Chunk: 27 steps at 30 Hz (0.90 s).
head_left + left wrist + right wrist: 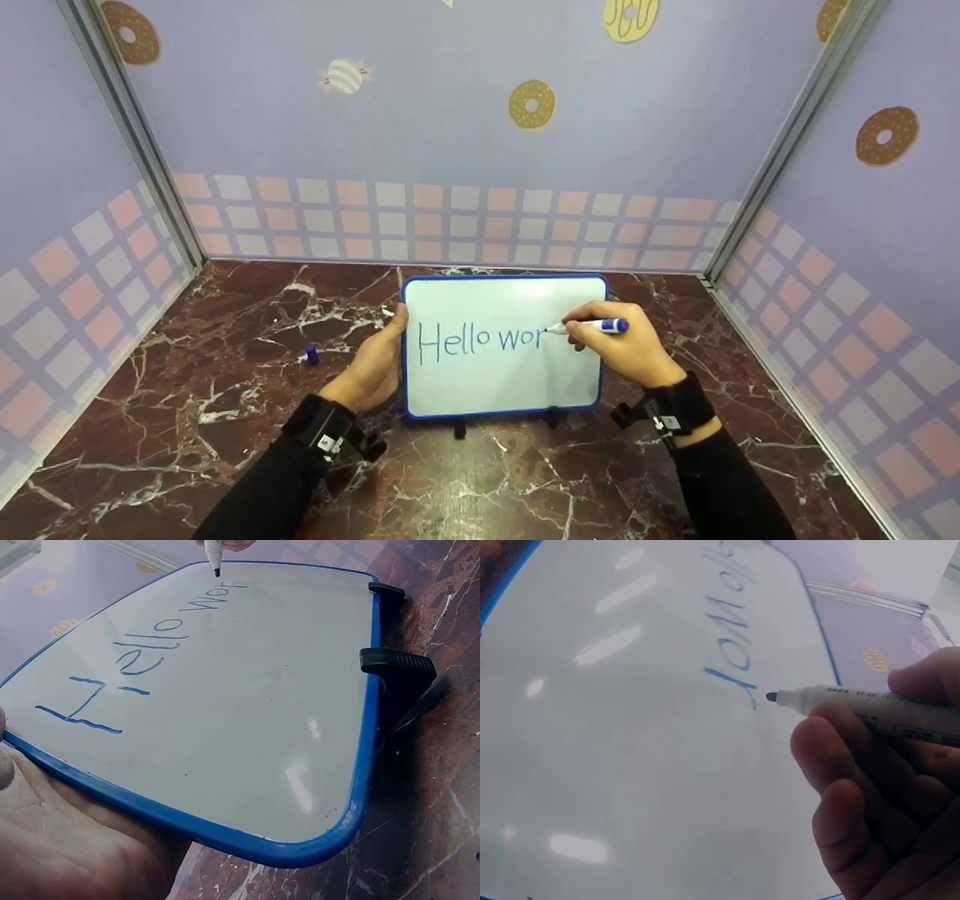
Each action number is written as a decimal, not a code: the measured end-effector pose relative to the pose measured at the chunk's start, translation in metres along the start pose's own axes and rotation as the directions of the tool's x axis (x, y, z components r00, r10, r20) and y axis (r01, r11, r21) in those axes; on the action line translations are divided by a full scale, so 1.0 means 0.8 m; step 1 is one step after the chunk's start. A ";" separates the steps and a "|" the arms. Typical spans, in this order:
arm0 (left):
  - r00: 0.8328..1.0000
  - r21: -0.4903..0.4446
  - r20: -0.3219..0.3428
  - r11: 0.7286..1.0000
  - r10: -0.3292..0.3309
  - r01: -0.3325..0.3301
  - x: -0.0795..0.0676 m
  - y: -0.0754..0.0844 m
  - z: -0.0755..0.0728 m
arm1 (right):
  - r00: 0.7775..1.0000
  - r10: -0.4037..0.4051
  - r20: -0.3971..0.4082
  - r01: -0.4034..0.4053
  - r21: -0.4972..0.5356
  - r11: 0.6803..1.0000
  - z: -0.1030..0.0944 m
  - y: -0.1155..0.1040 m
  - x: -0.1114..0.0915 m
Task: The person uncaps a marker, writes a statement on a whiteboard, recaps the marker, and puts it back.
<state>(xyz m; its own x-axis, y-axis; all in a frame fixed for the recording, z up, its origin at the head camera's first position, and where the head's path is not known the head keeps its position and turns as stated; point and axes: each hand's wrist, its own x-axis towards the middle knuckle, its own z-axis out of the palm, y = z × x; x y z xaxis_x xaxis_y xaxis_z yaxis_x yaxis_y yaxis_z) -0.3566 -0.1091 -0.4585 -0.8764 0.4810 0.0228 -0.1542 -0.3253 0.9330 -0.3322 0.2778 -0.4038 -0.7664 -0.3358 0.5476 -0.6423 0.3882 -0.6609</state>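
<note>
A small whiteboard [487, 386] with a blue frame leans back on the table, the blue words "Hello wor" written across it. At its left edge my left hand [371, 367] grips the frame, thumb at the front rim and the other fingers hidden behind. My right hand [630, 341] pinches a white marker [870, 706] with a blue end, held over the right part of the board. In the right wrist view, the marker's dark tip appears just beside the last stroke of the "r". A blue marker cap [312, 354] stands on the table left of my left hand.
Two black feet, one of them the left foot [460, 430], stick out under the board's lower edge. The table [247, 450] is dark red marble pattern. Lilac panels with printed donuts, including the back panel [442, 135], enclose it at the back and both sides.
</note>
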 end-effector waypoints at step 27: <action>1.000 -0.031 -0.006 0.999 0.007 -0.007 0.001 -0.003 0.001 | 0.997 -0.080 -0.022 0.081 0.024 0.996 -0.012 0.017 -0.015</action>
<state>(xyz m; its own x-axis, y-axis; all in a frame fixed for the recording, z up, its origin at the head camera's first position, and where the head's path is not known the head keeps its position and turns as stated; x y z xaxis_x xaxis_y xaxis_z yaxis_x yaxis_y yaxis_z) -0.3569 -0.1075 -0.4604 -0.8802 0.4738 0.0268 -0.1623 -0.3536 0.9212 -0.3317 0.2958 -0.4146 -0.7122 -0.3473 0.6100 -0.7019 0.3393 -0.6263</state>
